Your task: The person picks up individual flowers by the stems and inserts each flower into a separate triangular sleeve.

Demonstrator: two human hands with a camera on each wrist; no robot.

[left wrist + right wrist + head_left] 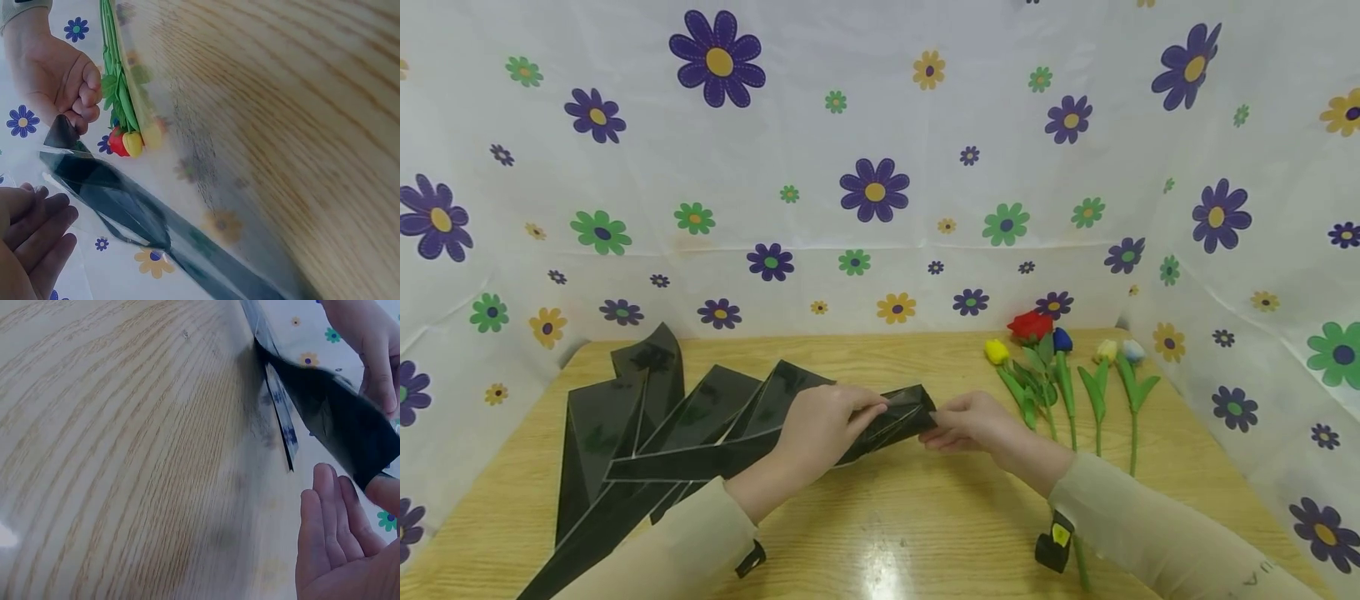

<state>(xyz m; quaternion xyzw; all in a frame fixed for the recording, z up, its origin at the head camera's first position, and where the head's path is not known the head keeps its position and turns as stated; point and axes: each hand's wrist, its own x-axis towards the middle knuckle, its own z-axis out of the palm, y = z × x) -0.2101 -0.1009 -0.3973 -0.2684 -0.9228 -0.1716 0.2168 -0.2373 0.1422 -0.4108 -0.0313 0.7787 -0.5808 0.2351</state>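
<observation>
Glossy black wrapping paper (752, 454), edged with pale lines, lies in folded, overlapping layers from the left of the table to its middle. Its right end is a rolled, narrow form (898, 417). My left hand (823, 421) reaches over this roll, thumb and index fingertip pinching its near upper edge. At the roll's right tip, my right hand (973, 425) pinches the corner between thumb and fingers. Seen from the right wrist, the thumb (382, 490) is at the paper's end while the other fingers stretch out beside it.
To the right lie several artificial flowers: a red rose (1030, 325), a yellow tulip (997, 352), a blue tulip (1062, 339), a cream one (1107, 350) and a pale blue one (1133, 350). A white flower-print cloth (820, 150) encloses the wooden table (880, 517).
</observation>
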